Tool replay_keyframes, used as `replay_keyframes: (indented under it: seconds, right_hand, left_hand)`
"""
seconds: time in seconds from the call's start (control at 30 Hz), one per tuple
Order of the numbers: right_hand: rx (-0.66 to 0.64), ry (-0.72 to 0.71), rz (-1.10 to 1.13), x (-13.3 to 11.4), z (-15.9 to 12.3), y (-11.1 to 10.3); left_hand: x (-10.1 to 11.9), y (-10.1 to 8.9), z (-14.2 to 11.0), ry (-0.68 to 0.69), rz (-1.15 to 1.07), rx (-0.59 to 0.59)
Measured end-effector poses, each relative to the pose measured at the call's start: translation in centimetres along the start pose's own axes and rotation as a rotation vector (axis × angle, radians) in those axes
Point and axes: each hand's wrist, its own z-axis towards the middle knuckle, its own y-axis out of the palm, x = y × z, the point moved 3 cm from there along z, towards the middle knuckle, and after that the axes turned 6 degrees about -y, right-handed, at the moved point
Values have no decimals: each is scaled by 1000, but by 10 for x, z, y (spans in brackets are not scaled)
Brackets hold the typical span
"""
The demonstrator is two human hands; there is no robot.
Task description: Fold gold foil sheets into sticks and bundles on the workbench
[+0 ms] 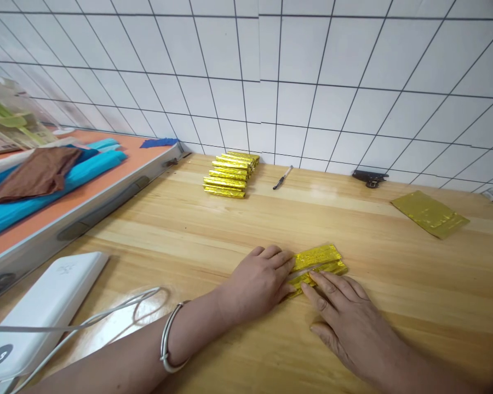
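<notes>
Gold foil (318, 257), folded in strips, lay on the wooden table (168, 219). The left hand (257, 282) covered its left end, fingers close together; whether they pinched it, I could not tell. The right hand (349, 314) rested slightly spread fingers on the lower strip. Gold rolls (229, 174) lay stacked near the wall (299, 104).
</notes>
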Motion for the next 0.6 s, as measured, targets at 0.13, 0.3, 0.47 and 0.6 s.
replay_keyframes:
  seconds: [0.13,0.3,0.47,0.6]
  right_hand:
    - [-15,4,13,2,2,-1]
    - [-33,32,16,5,2,-2]
    - [-41,28,22,6,3,-1]
    - [-11,19,24,11,3,-2]
  left_hand:
    - [6,8,-3,-17,93,14]
    - [9,6,-3,19,131,29]
    - [9,5,-3,51,146,49]
    - [7,10,-2,99,129,62]
